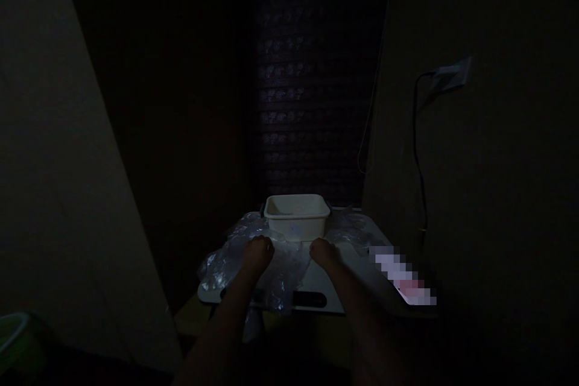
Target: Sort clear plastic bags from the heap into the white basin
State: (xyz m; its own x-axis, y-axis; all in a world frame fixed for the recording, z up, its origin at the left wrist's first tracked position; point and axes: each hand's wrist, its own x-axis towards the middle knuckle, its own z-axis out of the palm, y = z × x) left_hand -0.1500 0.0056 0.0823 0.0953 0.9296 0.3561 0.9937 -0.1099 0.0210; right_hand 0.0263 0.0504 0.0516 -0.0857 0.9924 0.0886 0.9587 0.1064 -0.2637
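Observation:
A clear plastic bag is spread between my hands, over the front of a small white table. My left hand is closed on the bag's upper left part. My right hand is closed at the bag's upper right edge. Just behind both hands stands a white rectangular basin with dark handles; its inside is mostly hidden. More crumpled clear plastic lies to the left of my left hand. The light is dim, so finger details are faint.
Another clear plastic piece lies right of the basin. A blurred-out bright device sits at the table's right edge. A black cable hangs from a wall outlet. At the lower left is a green bin.

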